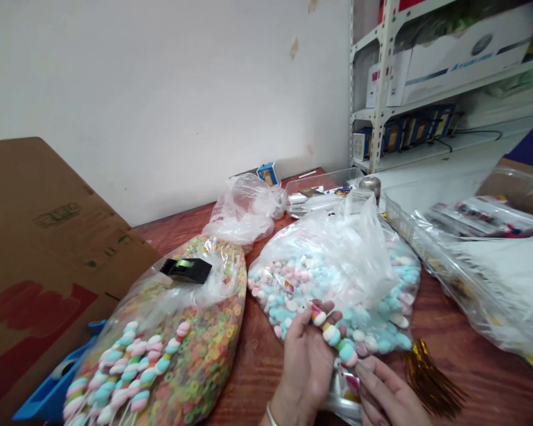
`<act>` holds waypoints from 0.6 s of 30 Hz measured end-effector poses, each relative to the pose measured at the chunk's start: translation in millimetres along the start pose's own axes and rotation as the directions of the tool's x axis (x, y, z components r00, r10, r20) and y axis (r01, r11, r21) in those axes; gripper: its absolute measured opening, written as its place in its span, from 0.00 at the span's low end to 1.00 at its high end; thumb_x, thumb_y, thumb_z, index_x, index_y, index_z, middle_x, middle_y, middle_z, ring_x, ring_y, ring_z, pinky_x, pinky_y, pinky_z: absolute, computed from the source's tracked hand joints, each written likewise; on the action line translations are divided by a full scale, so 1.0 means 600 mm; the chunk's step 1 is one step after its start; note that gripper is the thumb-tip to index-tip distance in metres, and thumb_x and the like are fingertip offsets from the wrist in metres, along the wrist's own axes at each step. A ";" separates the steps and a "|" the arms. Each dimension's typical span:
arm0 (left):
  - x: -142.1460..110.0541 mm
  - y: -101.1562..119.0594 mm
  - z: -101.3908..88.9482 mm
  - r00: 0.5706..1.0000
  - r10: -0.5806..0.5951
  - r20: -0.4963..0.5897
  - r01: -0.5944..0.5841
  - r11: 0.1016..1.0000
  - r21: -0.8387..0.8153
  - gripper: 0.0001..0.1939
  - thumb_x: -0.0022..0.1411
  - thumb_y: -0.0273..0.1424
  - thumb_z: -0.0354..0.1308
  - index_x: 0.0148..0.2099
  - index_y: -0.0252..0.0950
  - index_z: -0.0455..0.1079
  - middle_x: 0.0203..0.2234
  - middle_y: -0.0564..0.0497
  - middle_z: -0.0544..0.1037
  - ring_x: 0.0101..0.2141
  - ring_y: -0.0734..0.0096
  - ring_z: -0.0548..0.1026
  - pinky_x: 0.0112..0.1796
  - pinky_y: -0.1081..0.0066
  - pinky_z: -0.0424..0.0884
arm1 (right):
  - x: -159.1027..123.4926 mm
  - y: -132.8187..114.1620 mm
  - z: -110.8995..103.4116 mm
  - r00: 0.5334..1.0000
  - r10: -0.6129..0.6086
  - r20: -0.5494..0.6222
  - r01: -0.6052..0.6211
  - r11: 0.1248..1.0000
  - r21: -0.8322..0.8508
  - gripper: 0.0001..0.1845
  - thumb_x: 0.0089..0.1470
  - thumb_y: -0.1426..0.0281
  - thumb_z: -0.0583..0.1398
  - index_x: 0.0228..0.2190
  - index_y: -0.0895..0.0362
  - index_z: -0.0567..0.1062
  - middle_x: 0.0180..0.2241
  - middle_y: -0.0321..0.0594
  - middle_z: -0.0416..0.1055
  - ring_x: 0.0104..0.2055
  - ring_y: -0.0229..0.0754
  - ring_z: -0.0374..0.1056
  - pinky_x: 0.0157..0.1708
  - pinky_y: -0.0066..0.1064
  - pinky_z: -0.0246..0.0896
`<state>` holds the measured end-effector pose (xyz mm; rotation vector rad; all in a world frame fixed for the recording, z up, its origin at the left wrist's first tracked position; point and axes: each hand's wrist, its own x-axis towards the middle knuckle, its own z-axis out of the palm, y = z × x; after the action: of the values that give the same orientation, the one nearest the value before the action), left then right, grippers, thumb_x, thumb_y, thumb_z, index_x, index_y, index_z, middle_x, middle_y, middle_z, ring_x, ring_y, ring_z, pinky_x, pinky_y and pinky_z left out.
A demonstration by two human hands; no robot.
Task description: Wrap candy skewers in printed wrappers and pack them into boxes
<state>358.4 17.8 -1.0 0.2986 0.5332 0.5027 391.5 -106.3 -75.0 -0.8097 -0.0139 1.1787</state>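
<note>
My left hand and my right hand are low in the middle, both closed on a candy skewer of white, green and pink pieces. The left pinches its upper end, the right holds the lower end. Behind them lies a clear bag of blue, pink and white candies. To the left a bag of small coloured rings rests on the table, with several finished twisted candy skewers and a black tape dispenser on top.
A cardboard box stands at the left, a blue dispenser below it. Gold twist ties lie right of my hands. A clear plastic container with packets sits at the right, a metal shelf behind. The table is red-brown wood.
</note>
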 end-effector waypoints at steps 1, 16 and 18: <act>0.005 -0.003 -0.003 1.000 -0.020 -0.007 0.020 1.000 -0.005 0.07 0.60 0.31 0.55 0.39 0.32 0.70 0.38 0.42 0.76 0.38 0.60 0.75 0.40 0.60 0.70 | 0.001 0.000 -0.004 1.000 -0.001 -0.002 0.001 1.000 -0.007 0.23 0.43 0.52 0.69 0.26 0.57 0.69 0.13 0.20 0.48 0.14 0.23 0.37 0.14 0.18 0.38; 0.053 0.072 -0.046 0.908 0.357 -0.219 -0.162 0.781 0.603 0.20 0.50 0.39 0.68 0.41 0.33 0.69 0.32 0.47 0.77 0.30 0.70 0.77 0.31 0.73 0.73 | 0.016 -0.019 -0.014 0.986 0.065 -0.153 -0.075 0.995 -0.065 0.26 0.40 0.51 0.70 0.33 0.56 0.73 0.13 0.19 0.46 0.14 0.23 0.36 0.12 0.16 0.37; 0.077 0.075 -0.030 0.921 0.330 -0.206 -0.176 0.826 0.536 0.20 0.50 0.38 0.68 0.42 0.33 0.70 0.34 0.46 0.78 0.32 0.69 0.77 0.32 0.73 0.74 | 0.019 -0.022 -0.011 0.981 0.075 -0.178 -0.096 0.989 -0.112 0.27 0.38 0.50 0.71 0.34 0.56 0.73 0.12 0.19 0.46 0.14 0.24 0.36 0.12 0.16 0.37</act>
<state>365.9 82.5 -17.1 0.8243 0.9251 0.6698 409.5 -102.4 -76.6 -1.0258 0.0953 1.1929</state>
